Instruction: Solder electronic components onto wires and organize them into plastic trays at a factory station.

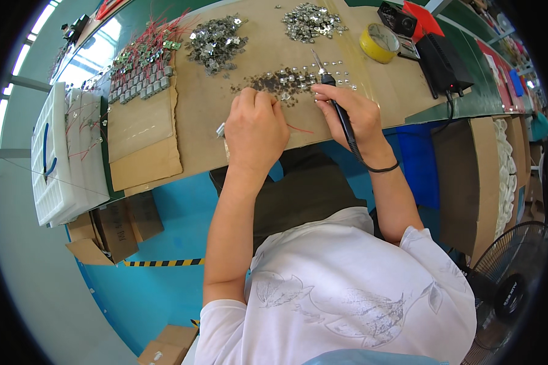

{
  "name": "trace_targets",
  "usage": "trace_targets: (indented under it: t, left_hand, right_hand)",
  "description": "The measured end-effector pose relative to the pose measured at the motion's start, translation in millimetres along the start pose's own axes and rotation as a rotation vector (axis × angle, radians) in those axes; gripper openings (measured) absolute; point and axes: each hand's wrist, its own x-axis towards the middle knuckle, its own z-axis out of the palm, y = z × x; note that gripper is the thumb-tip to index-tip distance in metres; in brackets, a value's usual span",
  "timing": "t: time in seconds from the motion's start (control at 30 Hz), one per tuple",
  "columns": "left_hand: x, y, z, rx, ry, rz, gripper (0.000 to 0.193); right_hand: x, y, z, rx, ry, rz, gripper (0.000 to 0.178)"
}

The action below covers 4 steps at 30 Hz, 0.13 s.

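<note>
My right hand (356, 115) grips a black-handled soldering iron (327, 79) like a pen, its metal tip pointing up and away from me. My left hand (257, 128) is closed near the table's front edge. From its left side pokes the end of a small silver motor (220, 130), mostly hidden by the fingers. A thin red wire (299, 129) sticks out to the right of this hand. Just beyond both hands lie a patch of dark brown crumbs (268, 82) and several small shiny metal parts (304, 78) in loose rows.
Rows of small motors with red wires (141, 82) stand on cardboard at left. Beyond lie two heaps of metal parts (216, 44) (312, 22). Yellow tape (379, 44) and a black soldering station (442, 64) are at right. White trays (61, 152) stand left; a fan (508, 286) stands lower right.
</note>
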Motion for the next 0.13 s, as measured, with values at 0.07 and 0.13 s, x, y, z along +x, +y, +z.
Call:
trace_targets:
  t: [0.07, 0.13]
  left_hand:
    - [1.9, -0.4, -0.7, -0.003, 0.002, 0.005, 0.008]
    - [1.0, 0.1, 0.7, -0.007, -0.01, -0.006, 0.007]
  right_hand:
    - [0.6, 0.4, -0.1, -0.018, -0.007, -0.016, 0.035]
    - [-1.2, 1.3, -1.7, -0.029, -0.034, -0.013, 0.036]
